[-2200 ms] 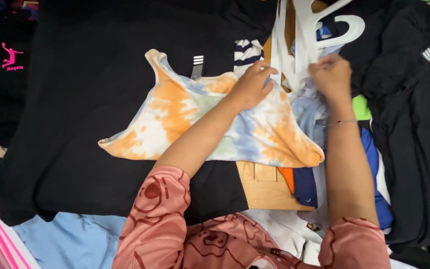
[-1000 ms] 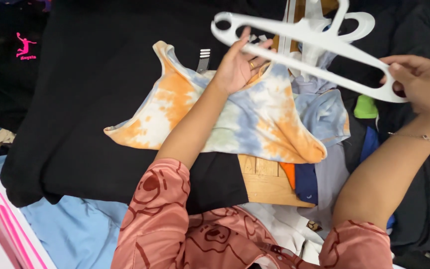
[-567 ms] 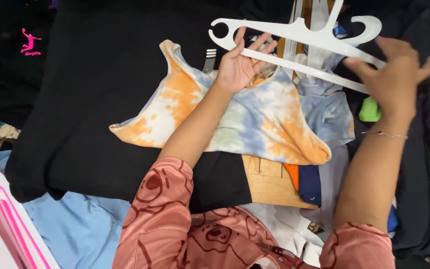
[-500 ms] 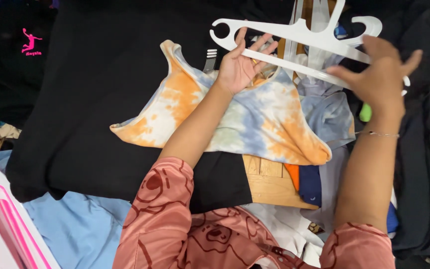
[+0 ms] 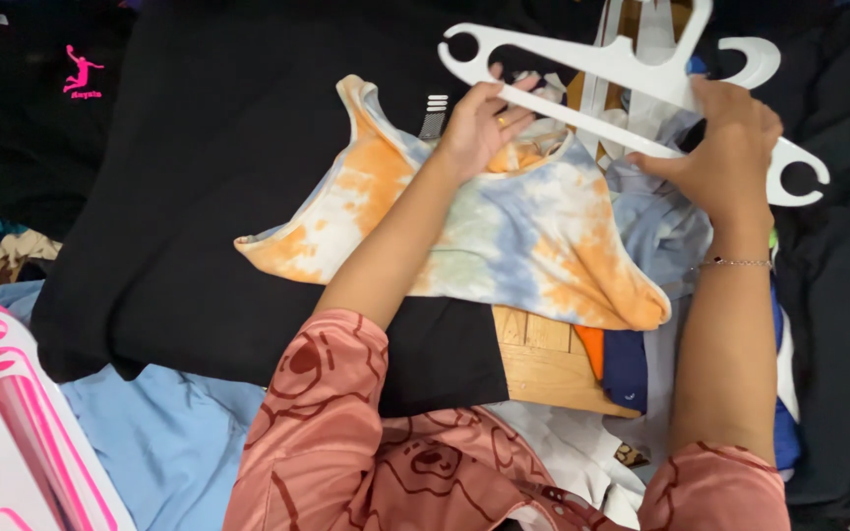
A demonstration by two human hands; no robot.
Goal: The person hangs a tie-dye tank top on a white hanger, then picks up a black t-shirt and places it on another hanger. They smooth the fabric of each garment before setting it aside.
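A tie-dye tank top point(image 5: 504, 231) in orange, blue and white lies flat on a large black garment point(image 5: 218, 187). My left hand point(image 5: 481, 120) presses on the top's neckline, fingers curled into the fabric. My right hand point(image 5: 725, 147) grips a white plastic hanger point(image 5: 582, 61) by its right half and holds it level just above the top's neck. The hanger's left end reaches over my left fingers.
More white hangers point(image 5: 661, 39) and pale blue clothes point(image 5: 661, 231) lie under my right hand. A wooden surface point(image 5: 543, 359) shows below the top. Pink and white hangers point(image 5: 12, 433) sit at the bottom left on light blue cloth point(image 5: 169, 442). Dark garments point(image 5: 838, 295) cover the right side.
My right hand pulled a white hanger off the pile, swung it across above the tank top, then slid its grip inward along the bar. My left hand stayed at the neckline.
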